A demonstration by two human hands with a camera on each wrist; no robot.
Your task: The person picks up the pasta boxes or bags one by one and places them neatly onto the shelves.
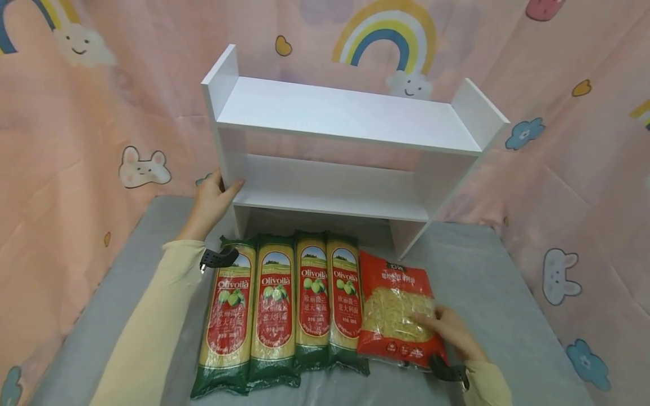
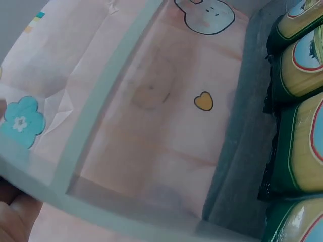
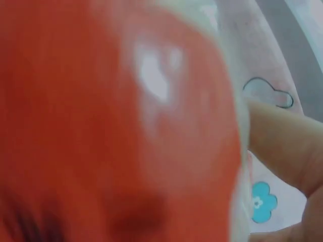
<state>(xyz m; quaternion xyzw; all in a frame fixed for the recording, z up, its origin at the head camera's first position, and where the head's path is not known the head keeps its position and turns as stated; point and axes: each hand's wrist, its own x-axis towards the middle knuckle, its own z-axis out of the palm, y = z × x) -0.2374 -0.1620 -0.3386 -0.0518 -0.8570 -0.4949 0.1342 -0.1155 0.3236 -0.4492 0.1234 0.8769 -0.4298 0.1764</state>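
Note:
My left hand (image 1: 210, 204) grips the left side panel of a white two-tier shelf (image 1: 350, 115), its thumb on the front edge at the middle board. In the left wrist view only part of that hand (image 2: 19, 218) shows beside the panel. My right hand (image 1: 457, 334) holds a red bag of pasta (image 1: 398, 316) by its right side, the thumb over the front. Close up in the right wrist view, the red bag (image 3: 171, 131) is blurred and hides most of the fingers. Where its underside meets the table cannot be made out.
Several green-ended spaghetti packs (image 1: 274, 304) lie side by side in front of the shelf, left of the red bag. Grey cloth covers the table (image 1: 503, 316). A pink curtain (image 1: 167, 101) printed with rainbows and clouds hangs behind and at both sides.

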